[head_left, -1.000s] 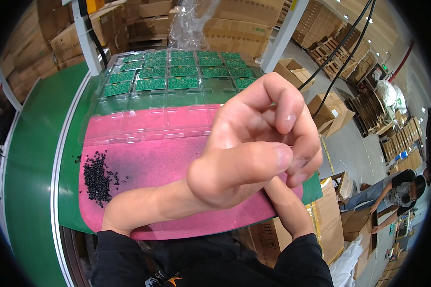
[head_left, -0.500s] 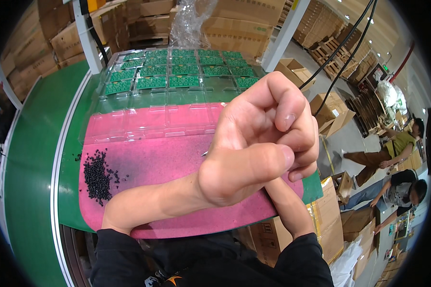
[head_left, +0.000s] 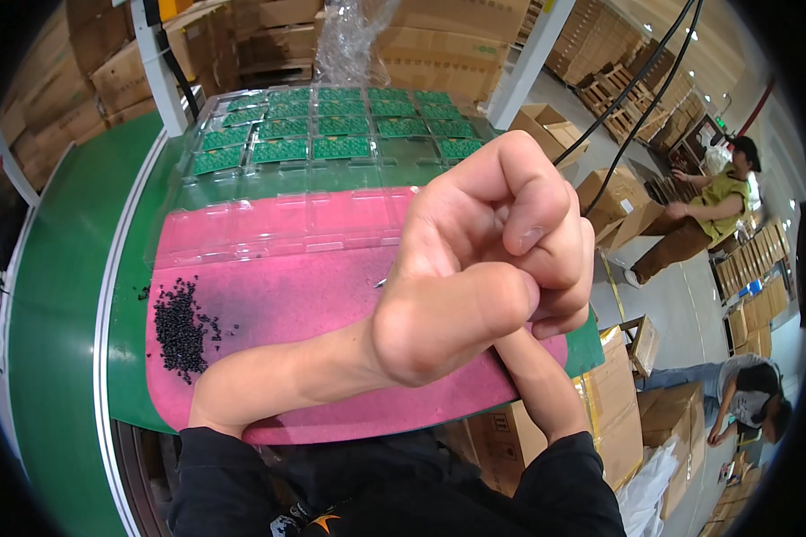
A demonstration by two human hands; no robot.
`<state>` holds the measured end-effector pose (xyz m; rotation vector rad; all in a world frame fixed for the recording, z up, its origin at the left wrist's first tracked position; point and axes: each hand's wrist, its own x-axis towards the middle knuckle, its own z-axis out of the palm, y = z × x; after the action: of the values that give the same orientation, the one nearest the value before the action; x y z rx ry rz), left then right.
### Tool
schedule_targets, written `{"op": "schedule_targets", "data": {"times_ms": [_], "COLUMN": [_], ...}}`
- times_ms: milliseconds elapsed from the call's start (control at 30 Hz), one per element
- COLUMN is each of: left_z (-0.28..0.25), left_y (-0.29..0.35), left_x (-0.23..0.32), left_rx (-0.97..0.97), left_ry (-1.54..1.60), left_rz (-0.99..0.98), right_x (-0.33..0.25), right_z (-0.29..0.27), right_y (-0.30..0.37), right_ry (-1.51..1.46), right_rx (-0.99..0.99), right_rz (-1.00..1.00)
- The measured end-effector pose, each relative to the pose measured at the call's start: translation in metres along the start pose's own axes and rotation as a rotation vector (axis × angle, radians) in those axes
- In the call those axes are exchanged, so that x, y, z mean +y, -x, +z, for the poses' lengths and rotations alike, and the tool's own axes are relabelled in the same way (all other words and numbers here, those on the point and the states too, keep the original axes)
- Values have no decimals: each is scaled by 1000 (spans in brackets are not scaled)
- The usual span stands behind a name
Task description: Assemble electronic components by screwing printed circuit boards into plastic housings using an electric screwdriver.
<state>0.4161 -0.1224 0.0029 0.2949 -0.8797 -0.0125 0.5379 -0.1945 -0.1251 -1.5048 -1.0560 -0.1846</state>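
From where I stood, the left hand (head_left: pixel 488 259) hung raised above the pink mat (head_left: pixel 287 295), its fingers curled inward and the thumb tip up close against them; whether anything was pinched inside, I couldn't tell. The right forearm (head_left: pixel 542 387) ran up behind that grip, so the right hand was hidden, and its state I couldn't tell either. Just left of the grip, by the wrist, a small pointed metal tip (head_left: pixel 381 284) poked out; what it belonged to was covered. Well to the left of the grip, a heap of small black parts (head_left: pixel 179 331) lay on the mat, a few strayed beside it. Beyond the grip sat a clear plastic tray (head_left: pixel 340 242), green circuit boards (head_left: pixel 340 148) in rows across its far compartments. Off to the grip's right, well apart, was a person in a yellow-green top (head_left: pixel 723 206).
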Motion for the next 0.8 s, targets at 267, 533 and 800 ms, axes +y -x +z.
{"op": "schedule_targets", "data": {"times_ms": [267,533,800], "left_z": [3,-3,-4], "left_y": [2,-3,-2], "left_x": [2,2,13], "left_rx": [28,10,-21], "left_ry": [3,-42,-155], "left_rz": [-57,-115,-152], "right_x": [-1,-3,-30], "right_z": [7,-16,-17], "right_y": [0,23,26], "right_ry": [0,83,-24], "right_rx": [-10,59,97], "right_rz": [-16,23,250]}}
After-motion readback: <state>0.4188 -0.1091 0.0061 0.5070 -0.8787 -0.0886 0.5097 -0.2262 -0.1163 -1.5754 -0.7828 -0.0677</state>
